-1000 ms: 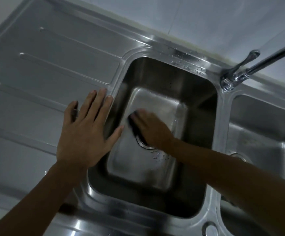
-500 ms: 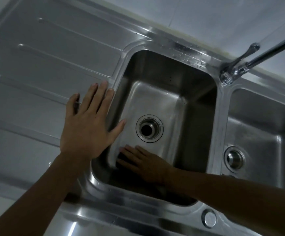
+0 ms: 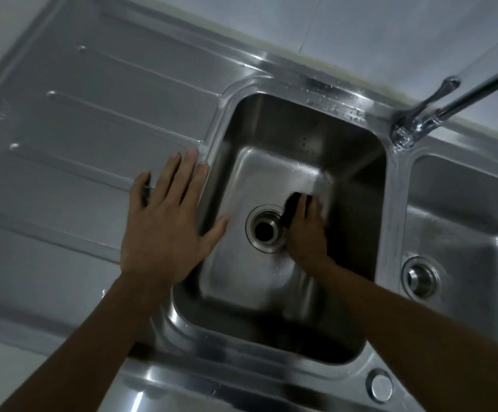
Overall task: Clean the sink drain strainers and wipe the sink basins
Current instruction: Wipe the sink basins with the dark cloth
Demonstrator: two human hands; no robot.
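Observation:
A stainless double sink fills the view. Down in the left basin [image 3: 271,162], my right hand [image 3: 305,230] presses a dark scrubbing pad [image 3: 293,208] onto the floor, just right of the open round drain [image 3: 267,228]. The pad shows only past my fingertips. My left hand [image 3: 164,221] lies flat with fingers spread on the drainboard [image 3: 93,120], its thumb over the basin's left rim. The right basin [image 3: 465,209] has its own drain with a strainer [image 3: 420,278].
A chrome tap [image 3: 420,126] with a lever stands on the rim between the basins, its spout reaching to the upper right. A round metal cap [image 3: 380,385] sits on the front rim. Water drops dot the back rim. White wall behind.
My right hand with the pad swept from the drain to the basin's front left floor, then across to the right of the drain. My left hand has stayed on the drainboard.

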